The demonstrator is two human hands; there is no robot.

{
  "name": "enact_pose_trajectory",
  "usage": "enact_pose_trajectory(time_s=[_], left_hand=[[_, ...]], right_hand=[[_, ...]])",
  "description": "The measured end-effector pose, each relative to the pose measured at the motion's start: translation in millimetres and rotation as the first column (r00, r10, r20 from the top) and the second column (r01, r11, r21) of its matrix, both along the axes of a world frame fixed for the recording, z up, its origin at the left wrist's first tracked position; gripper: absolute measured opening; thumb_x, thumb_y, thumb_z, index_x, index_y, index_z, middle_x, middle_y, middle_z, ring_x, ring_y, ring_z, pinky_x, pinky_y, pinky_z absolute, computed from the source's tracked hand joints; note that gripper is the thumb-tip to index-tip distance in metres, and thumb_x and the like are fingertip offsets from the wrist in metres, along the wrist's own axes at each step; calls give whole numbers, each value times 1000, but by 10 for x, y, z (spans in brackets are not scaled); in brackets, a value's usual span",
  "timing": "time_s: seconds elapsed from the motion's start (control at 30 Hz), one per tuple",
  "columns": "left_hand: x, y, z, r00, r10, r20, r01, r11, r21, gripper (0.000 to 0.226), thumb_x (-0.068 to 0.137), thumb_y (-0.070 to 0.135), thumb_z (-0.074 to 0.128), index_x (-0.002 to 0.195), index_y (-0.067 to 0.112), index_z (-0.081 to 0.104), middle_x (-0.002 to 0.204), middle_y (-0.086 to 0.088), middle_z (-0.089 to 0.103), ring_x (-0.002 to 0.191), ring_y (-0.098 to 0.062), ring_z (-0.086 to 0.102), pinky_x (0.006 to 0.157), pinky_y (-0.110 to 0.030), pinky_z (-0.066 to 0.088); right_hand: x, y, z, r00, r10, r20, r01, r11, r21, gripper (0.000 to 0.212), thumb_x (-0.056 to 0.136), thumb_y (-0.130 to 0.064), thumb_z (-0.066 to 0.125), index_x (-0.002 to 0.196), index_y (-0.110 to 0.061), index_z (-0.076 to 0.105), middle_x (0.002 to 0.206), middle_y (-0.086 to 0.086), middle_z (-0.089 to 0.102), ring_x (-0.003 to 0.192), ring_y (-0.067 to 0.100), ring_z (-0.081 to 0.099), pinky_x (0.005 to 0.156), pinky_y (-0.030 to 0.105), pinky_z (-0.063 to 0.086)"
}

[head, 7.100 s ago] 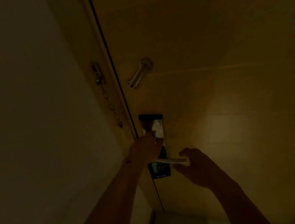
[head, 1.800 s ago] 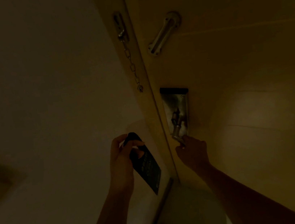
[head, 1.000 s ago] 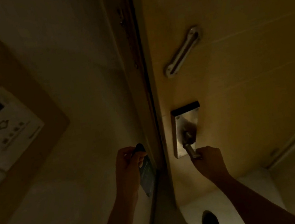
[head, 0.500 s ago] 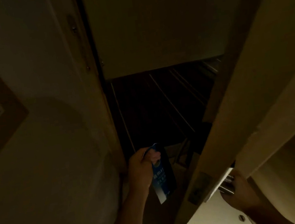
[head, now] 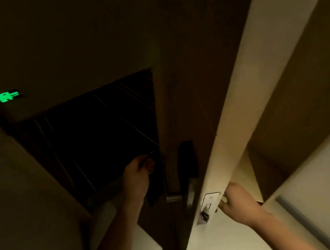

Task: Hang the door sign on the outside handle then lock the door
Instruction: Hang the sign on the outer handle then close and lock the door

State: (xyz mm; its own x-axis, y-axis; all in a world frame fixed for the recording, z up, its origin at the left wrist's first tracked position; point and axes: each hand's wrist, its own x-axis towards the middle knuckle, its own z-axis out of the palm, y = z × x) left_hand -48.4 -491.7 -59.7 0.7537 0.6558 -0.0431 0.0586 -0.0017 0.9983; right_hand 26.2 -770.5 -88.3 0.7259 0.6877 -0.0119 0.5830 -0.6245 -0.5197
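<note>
The door [head: 247, 96] stands open, its pale edge running diagonally through the view, with the latch plate [head: 208, 206] low on that edge. My right hand [head: 239, 203] grips the inside handle behind the edge. My left hand [head: 138, 175] reaches through the gap and holds the dark door sign [head: 155, 186], which hangs just left of the door's outer face. The outside lock plate [head: 186, 160] is a dark shape on that face, with the outside handle [head: 190, 195] below it. The sign is close to the handle but apart from it.
Beyond the gap lies a dark corridor floor [head: 97, 130] with thin pale lines. A green lit exit sign [head: 7, 96] glows on the far wall at the left. The door frame and wall [head: 21, 198] close off the left side. Pale room floor [head: 229, 241] shows below.
The door has swung further open and its outer face with lock plate and handle has come into view. My left hand has carried the sign out through the gap towards that handle.
</note>
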Motion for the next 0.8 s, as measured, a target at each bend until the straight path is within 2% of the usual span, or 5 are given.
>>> enact_pose_trajectory(time_s=[0.23, 0.43, 0.57, 0.67, 0.8], left_hand=[[311, -412, -54, 990, -121, -74, 128, 987, 93, 30, 95, 24, 57, 83, 48, 69, 88, 19, 75, 79, 1, 70, 68, -23, 48], [581, -753, -11, 971, -205, -120, 215, 974, 75, 24, 93, 23, 61, 81, 43, 67, 87, 15, 75, 82, 0, 70, 69, -25, 50], [791, -947, 31, 951, -276, -137, 288, 954, 81, 21, 92, 16, 63, 85, 36, 65, 91, 8, 72, 85, -6, 68, 67, -23, 47], [974, -1090, 40, 925, -341, -168, 357, 931, 80, 18, 91, 11, 63, 88, 28, 66, 91, 3, 71, 85, -11, 67, 67, -25, 48], [1147, -1235, 20, 889, -404, -213, 431, 897, 100, 24, 92, 8, 62, 88, 31, 65, 91, 5, 70, 85, -6, 67, 69, -20, 47]], right_hand=[[-268, -578, 73, 921, -297, -253, 342, 926, 159, 54, 74, -20, 61, 112, -55, 45, 125, -24, 44, 124, 11, 46, 110, 46, 40], [-476, -879, 75, 815, -358, -456, 511, 815, 274, 95, 60, -57, 81, 124, -76, 13, 125, -50, 29, 118, 4, 41, 105, 35, 36], [-414, -907, 139, 755, -492, -433, 632, 721, 283, 100, 52, -77, 75, 132, -64, 15, 145, -24, 36, 129, 14, 44, 107, 43, 39], [-288, -992, 171, 754, -542, -371, 650, 699, 299, 91, 61, -80, 66, 135, -53, 21, 144, -20, 43, 126, 12, 48, 103, 39, 45], [-96, -1118, 239, 748, -563, -351, 662, 671, 334, 57, 71, -78, 57, 118, -64, 28, 118, -42, 45, 109, 0, 53, 90, 25, 46]])
